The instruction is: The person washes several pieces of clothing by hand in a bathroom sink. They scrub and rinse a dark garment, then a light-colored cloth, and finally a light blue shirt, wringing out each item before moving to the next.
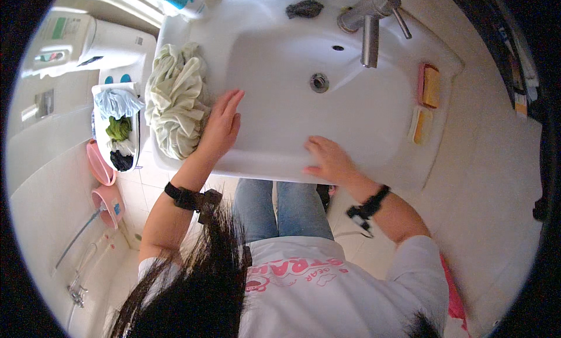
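Note:
My left hand (pixel 222 123) is beside a bunched pale green cloth (pixel 177 105) on the left rim of a white washbasin (pixel 271 110); its fingers are extended and the hand appears to hold nothing. Slightly blurred, my right hand (pixel 328 160) hovers over the basin's front edge, fingers apart and nothing in it. A metal single-lever faucet (pixel 371 35) stands at the back, and the drain (pixel 319 82) is uncovered. Both wrists wear black straps with small devices.
A dark crumpled item (pixel 305 8) lies on the back rim, left of the faucet. Soap bars (pixel 431 86) in holders rest on the right rim. At far left, several small cloths (pixel 118 128) lie on the closed toilet lid, near pink tubs (pixel 107 205). A white and teal container (pixel 186 2) stands back left.

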